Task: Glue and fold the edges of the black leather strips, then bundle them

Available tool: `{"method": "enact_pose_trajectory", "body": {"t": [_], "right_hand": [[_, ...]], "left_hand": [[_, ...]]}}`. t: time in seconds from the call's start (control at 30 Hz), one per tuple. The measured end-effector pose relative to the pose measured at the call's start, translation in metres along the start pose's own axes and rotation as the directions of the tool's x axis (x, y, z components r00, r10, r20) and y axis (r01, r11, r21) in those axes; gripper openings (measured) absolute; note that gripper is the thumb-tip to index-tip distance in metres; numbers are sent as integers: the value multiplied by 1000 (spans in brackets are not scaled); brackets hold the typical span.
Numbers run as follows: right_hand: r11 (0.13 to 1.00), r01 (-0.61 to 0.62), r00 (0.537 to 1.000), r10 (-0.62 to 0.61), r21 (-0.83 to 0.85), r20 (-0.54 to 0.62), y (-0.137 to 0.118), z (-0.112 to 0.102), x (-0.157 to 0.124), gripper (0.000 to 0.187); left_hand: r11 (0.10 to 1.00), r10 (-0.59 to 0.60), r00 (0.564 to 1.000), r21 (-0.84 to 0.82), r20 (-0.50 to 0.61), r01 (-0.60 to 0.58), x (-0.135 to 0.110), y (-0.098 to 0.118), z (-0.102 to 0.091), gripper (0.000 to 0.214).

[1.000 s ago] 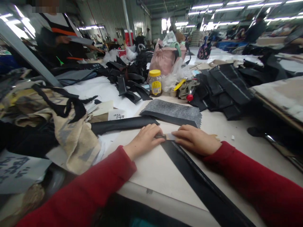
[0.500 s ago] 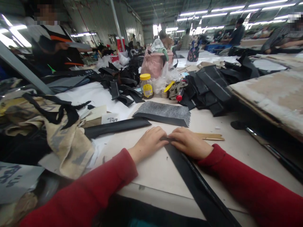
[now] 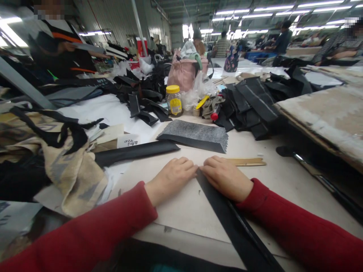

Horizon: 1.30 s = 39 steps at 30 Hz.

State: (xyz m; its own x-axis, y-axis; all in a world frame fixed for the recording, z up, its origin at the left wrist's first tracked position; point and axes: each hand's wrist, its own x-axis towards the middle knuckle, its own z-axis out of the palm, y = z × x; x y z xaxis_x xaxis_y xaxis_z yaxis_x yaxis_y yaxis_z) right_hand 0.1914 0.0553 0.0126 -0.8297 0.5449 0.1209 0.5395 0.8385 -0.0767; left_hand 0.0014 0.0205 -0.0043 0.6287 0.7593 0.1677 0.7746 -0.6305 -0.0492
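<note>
My right hand (image 3: 227,179) lies over the upper end of a long black strip (image 3: 229,223) of fabric or leather, its fingers closed on the folded edge. The strip runs down to the bottom of the view, with a raised fold along its right side. Just left of the strip's tip is my left hand (image 3: 174,181), fingertips pressed together; what is between them is hidden. Beyond the hands lies a grey speckled piece (image 3: 195,133) with a black border and zigzag ends. A folded black piece (image 3: 138,151) rests to its left.
A flat wooden stick (image 3: 249,162) lies behind my right hand. Farther back stand a yellow-lidded jar (image 3: 174,101) and a pink bag (image 3: 181,73), among piles of black pieces (image 3: 249,104). A thick board (image 3: 326,105) juts in at right. Camouflage cloth (image 3: 82,185) is heaped at left; co-workers are behind.
My left hand has drawn slightly left, leaving a small gap between the two hands' fingertips. My right hand has moved slightly left and down along the black strip. The view has shifted a little.
</note>
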Motion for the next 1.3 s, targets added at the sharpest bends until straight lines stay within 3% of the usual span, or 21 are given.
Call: {"method": "enact_pose_trajectory", "body": {"t": [0.23, 0.33, 0.47, 0.57, 0.73, 1.1, 1.2, 1.3], "right_hand": [[984, -15, 998, 25, 178, -54, 9, 3, -5, 21], [957, -92, 987, 125, 277, -104, 11, -1, -12, 27], [877, -382, 922, 383, 291, 55, 8, -12, -25, 34], [841, -475, 879, 438, 258, 189, 5, -14, -30, 28], [821, -493, 866, 431, 289, 253, 3, -12, -27, 16], [814, -470, 883, 429, 340, 192, 1, -10, -29, 13], [784, -413, 910, 373, 464, 179, 5, -6, -28, 18], [677, -343, 938, 287, 651, 195, 10, -4, -27, 28]], "left_hand": [[995, -75, 996, -59, 55, 78, -14, -5, -11, 22], [989, -71, 995, -128, 75, 81, -8, -12, -21, 22], [971, -112, 985, -197, 128, 136, 14, -20, -27, 26], [935, -201, 978, -286, 61, 210, 36, -16, -20, 22], [831, -223, 975, -519, 16, 198, 59, 2, 0, 28], [805, -217, 972, -546, 92, 232, 50, 6, 0, 31], [726, -189, 975, -651, 120, 221, 48, 6, -4, 29], [601, -202, 972, -768, 122, 221, 47, 5, -10, 30]]}}
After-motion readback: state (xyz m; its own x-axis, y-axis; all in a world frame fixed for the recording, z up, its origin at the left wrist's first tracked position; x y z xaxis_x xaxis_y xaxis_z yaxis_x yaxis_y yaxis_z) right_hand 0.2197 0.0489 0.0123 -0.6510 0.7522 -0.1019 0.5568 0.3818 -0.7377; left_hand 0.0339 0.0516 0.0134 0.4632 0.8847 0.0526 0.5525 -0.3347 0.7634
